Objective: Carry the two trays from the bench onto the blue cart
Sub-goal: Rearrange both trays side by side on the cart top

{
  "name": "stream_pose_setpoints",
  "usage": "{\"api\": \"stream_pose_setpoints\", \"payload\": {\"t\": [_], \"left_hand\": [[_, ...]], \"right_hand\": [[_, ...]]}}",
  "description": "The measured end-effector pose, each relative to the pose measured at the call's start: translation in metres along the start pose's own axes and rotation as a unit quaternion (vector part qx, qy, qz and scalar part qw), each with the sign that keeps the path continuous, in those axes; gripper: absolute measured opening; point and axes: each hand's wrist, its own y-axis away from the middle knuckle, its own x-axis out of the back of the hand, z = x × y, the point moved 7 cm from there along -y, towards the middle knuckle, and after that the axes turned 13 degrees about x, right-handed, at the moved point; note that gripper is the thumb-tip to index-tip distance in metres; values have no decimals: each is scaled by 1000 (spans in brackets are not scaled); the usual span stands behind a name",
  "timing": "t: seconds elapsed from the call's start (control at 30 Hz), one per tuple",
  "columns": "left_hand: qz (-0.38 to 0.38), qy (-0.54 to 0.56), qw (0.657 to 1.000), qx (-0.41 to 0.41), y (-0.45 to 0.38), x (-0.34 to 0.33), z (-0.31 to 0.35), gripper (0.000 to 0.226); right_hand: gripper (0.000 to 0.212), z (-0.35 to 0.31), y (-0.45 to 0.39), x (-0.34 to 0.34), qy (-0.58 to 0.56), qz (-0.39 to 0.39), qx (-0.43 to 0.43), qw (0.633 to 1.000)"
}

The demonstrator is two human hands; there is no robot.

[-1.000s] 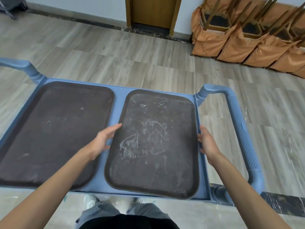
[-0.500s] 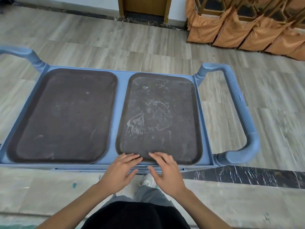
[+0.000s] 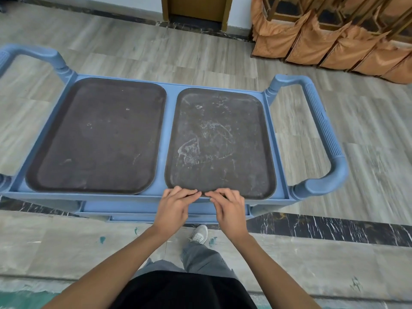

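Left hand (image 3: 176,205) and right hand (image 3: 229,206) are pressing loosely open fingertips, gripping nothing, on the scuffed tray (image 3: 219,141) near rim, likely seating it beside tray 2 (image 3: 98,134) on the blue cart (image 3: 168,114).

Two dark trays (image 3: 95,137) (image 3: 219,141) flat on blue cart (image 3: 169,94)

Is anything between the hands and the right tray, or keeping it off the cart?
Nothing visible. Both the left hand and right hand have fingers at the right tray's near edge; it already lies on the blue cart.
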Motion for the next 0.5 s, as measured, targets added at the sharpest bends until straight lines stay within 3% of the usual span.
{"api": "stream_pose_setpoints", "payload": {"t": [0.33, 0.5], "left_hand": [[-23, -17, 999, -29, -3, -5, 8, 68], [-28, -5, 999, -18, -2, -8, 4, 68]], "right_hand": [[21, 23, -6, -3, -46, -39, 6, 998], [20, 20, -2, -5, -39, -16, 7, 999]]}}
